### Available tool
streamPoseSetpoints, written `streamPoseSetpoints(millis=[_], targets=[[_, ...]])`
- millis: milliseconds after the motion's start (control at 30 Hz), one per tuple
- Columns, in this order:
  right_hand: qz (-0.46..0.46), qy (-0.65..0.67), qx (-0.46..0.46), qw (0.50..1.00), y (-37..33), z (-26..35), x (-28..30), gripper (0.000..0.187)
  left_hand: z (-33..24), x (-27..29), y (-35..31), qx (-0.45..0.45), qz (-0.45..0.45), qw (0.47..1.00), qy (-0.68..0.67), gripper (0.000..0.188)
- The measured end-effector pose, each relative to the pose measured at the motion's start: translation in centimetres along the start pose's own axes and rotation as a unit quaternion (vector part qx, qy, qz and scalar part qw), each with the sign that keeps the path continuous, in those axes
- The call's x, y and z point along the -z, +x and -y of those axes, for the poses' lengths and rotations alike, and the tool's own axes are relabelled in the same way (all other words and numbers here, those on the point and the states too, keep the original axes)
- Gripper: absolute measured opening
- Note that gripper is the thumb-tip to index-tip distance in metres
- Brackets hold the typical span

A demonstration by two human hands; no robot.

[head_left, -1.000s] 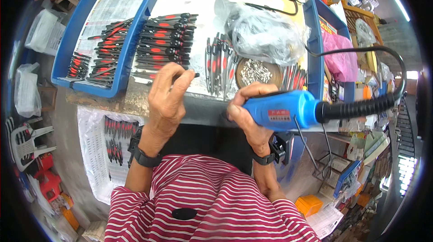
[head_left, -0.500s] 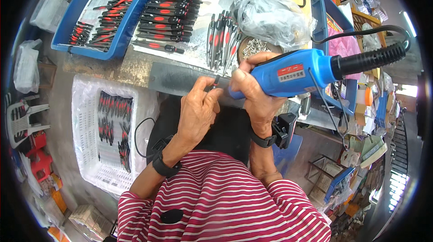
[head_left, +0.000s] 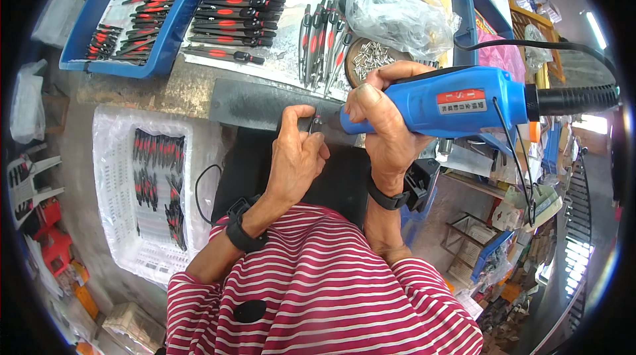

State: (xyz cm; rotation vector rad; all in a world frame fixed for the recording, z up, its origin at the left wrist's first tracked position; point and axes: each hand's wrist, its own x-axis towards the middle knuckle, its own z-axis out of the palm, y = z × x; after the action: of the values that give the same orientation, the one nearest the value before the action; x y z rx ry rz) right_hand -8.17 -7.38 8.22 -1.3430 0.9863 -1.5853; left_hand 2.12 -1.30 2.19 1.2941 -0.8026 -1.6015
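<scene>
The right hand (head_left: 387,131) is wrapping tightly around the blue electric screwdriver (head_left: 450,102), aiming its tip at a small part (head_left: 317,122) that the left hand (head_left: 296,156) is pinching steady just left of it, over the grey bench edge (head_left: 258,104).

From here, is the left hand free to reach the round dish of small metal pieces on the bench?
Probably not right away. The left hand is pinching a small part at the tip of the blue power tool, and the right hand lies between it and the dish.
</scene>
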Motion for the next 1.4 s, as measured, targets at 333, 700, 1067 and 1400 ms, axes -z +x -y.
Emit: streamPoseSetpoints(millis=[333, 700, 1067, 1400], targets=[[0.016, 0.016, 0.014, 1.000, -0.5, 1.1, -1.0, 0.022, 1.1, 0.1, -0.2, 0.020, -0.008, 0.998, -0.057, 0.024], [0.018, 0.003, 0.033, 0.999, -1.2, 1.2, -1.2, 0.023, 1.8, 0.1, -0.1, 0.009, 0.002, 0.994, -0.105, 0.020], [0.012, 0.007, 0.026, 1.000, -1.2, 0.8, -1.0, 0.023, 1.9, -0.1, -0.1, 0.009, -0.011, 0.994, -0.113, 0.020], [0.007, 0.040, -0.037, 0.999, -1.4, 1.2, -0.9, 0.026, 1.9, -0.1, -0.1, 0.013, -0.011, 0.993, -0.114, 0.020]])
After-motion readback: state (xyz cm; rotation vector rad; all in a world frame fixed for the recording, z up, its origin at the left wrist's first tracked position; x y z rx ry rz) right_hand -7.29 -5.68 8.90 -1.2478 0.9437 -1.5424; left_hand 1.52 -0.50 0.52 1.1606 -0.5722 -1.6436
